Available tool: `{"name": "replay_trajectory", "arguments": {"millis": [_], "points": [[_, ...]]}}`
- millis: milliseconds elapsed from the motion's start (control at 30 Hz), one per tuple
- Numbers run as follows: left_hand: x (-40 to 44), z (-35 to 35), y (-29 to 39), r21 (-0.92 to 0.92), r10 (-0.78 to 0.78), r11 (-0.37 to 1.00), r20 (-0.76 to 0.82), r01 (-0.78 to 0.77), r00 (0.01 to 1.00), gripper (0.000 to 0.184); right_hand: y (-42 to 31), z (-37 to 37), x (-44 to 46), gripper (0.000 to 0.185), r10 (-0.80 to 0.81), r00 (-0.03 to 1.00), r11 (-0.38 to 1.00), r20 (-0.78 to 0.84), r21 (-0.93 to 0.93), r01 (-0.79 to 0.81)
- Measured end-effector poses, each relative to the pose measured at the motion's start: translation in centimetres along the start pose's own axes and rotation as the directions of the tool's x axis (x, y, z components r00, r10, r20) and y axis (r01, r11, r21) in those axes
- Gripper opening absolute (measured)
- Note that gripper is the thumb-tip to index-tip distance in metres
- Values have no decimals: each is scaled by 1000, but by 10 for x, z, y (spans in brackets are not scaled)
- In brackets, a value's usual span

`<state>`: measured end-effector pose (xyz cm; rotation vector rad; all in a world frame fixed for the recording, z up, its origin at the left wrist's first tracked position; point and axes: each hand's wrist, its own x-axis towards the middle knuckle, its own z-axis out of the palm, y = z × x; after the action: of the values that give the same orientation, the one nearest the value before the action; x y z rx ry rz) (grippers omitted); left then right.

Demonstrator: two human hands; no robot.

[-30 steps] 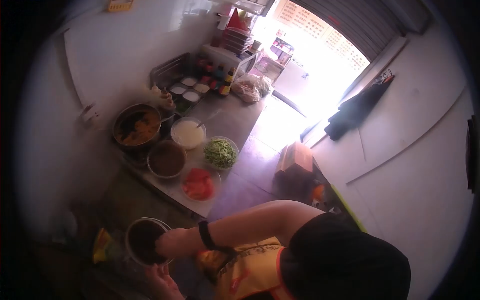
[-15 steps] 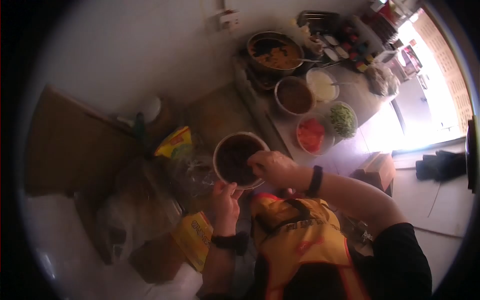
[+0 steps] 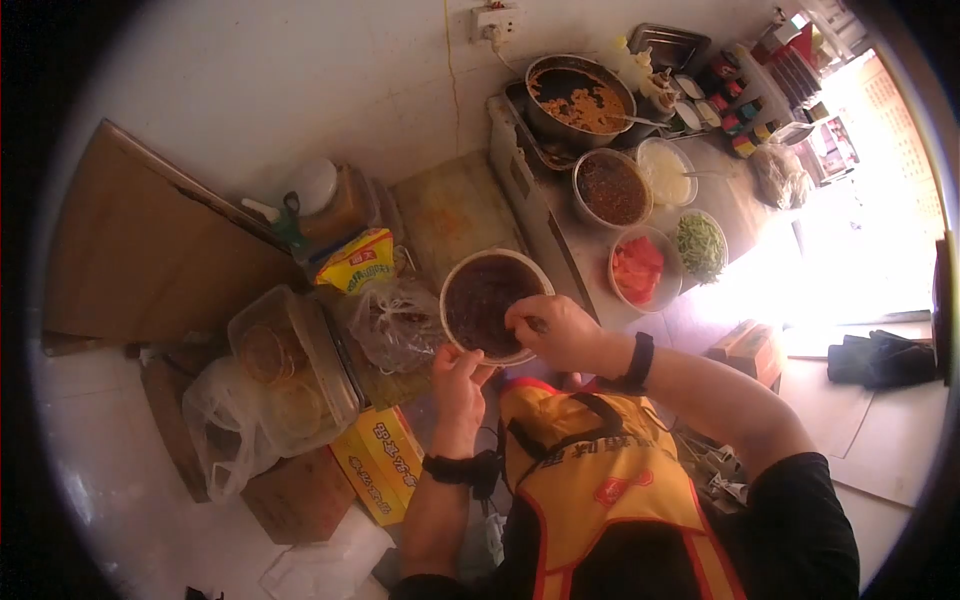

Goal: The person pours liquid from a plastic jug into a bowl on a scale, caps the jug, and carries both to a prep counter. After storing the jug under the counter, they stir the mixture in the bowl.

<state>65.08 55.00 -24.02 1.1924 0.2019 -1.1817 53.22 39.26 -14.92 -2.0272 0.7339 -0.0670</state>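
A round, light-rimmed bowl (image 3: 444, 300) with dark brown contents (image 3: 482, 298) is in front of my body. My left hand (image 3: 462, 388) grips its near rim, with the thumb on the edge. Over the right side of the opening is my right hand (image 3: 555, 332), fingers closed and pointing down toward the contents. Whatever those fingers hold, if anything, is hidden. Just left of the bowl lies a clear plastic bag (image 3: 395, 325), and behind that a yellow packet (image 3: 357, 260).
On the counter at right stand a pan (image 3: 580, 100) with a spoon, a tub of dark sauce (image 3: 612, 188), a white-filled tub (image 3: 665, 172), red slices (image 3: 638, 268) and shredded greens (image 3: 702, 248). A plastic bin (image 3: 290, 385) and yellow box (image 3: 378, 465) are at lower left.
The view has become brighter and sharper, and the scene has shifted slightly in it. My right hand stays at the bowl and my left hand keeps hold of the rim.
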Motion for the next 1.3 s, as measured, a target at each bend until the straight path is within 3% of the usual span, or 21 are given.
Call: {"name": "replay_trajectory", "arguments": {"millis": [67,133,233,367,433,567,667,733,867,933,967,1033,1067,1133,1233,1300], "points": [[3,-5,-2,-22,13,1000,27,-13,1000,14,2,-1,-1,18,-82,996,996,-44,-28,81],[2,0,2,-65,20,998,12,-19,1000,18,-2,-7,-3,15,-135,981,916,141,-359,178],[4,2,4,-102,20,995,2,-20,1000,23,-18,-18,-9,13,-94,978,909,185,-385,161],[4,0,5,-100,18,995,17,-17,1000,23,-14,-12,-6,13,-27,982,957,186,-280,79],[5,0,4,-104,35,994,22,-32,999,22,-12,-5,-5,17,6,995,1000,95,-18,-5],[1,4,9,-115,36,993,1,-36,999,21,3,2,0,16,-88,995,995,-40,-50,86],[2,4,10,-115,43,992,1,-42,999,21,-2,-6,0,17,-147,987,963,61,-221,157],[4,3,10,-121,37,992,10,-35,999,21,-11,-9,-3,15,-71,989,930,127,-351,112],[5,2,10,-100,37,994,5,-36,999,22,-25,-11,1,15,100,979,970,177,-238,-56],[6,1,9,-95,44,995,6,-43,999,23,-24,-5,2,14,117,990,992,80,47,-121],[6,0,8,-89,50,995,5,-49,999,23,-19,0,5,14,119,990,991,79,47,-123],[3,1,12,-101,43,994,8,-42,999,23,-9,6,11,15,-30,993,1000,-112,6,31],[2,1,13,-114,38,993,11,-36,999,23,-5,5,11,15,-30,993,999,-111,7,31],[3,-1,13,-117,34,993,5,-33,999,23,-3,-3,13,18,-24,999,977,26,-211,29],[3,-1,12,-116,32,993,0,-32,999,23,-13,-9,7,16,-52,996,942,68,-327,72],[4,-2,10,-113,36,993,-4,-37,999,23,-18,-11,6,16,23,997,969,73,-247,-4]]}}
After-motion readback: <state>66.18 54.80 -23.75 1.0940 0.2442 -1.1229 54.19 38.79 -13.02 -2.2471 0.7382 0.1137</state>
